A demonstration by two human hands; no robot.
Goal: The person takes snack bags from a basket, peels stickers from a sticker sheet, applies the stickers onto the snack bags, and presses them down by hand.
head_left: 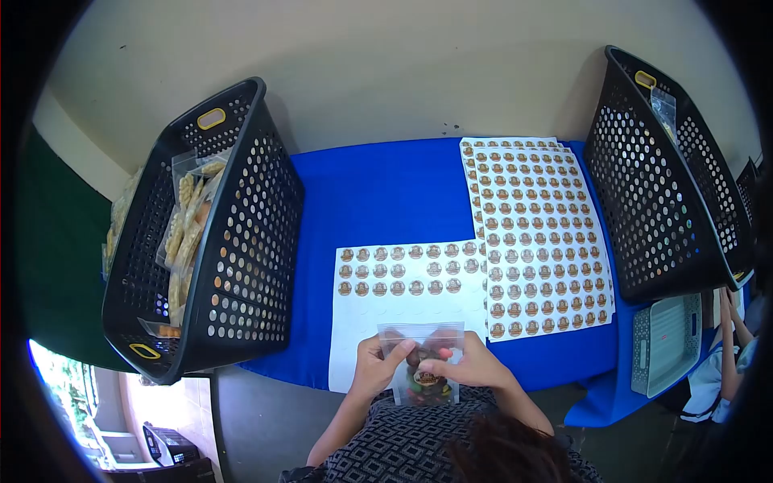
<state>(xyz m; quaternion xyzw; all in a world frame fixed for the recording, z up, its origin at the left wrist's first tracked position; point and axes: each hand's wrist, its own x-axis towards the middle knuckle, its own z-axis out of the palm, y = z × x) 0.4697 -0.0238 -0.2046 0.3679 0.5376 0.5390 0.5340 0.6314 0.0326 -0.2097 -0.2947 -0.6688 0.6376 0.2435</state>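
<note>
Clear pouch [411, 390]: located at 6 o'clock in the view, in front of my torso, held upright between both of my hands. My left hand [375, 367] grips the pouch at its 10 o'clock edge, thumb on the front face. My right hand [475, 365] grips the 2 o'clock edge, its thumb at the margin of a round label [428, 377] on the front face. The contents appear to be small multicoloured pieces; glare on the plastic prevents closer identification. Beyond the pouch lies a label sheet [354, 338] with rows of round labels at its 12 o'clock end. Stacked full sheets [543, 241] lie at 3 o'clock on the blue cloth [370, 193]. A black basket [262, 193] containing filled bags [187, 225] stands at 9 o'clock; a second basket [644, 173] stands at 2 o'clock.
</note>
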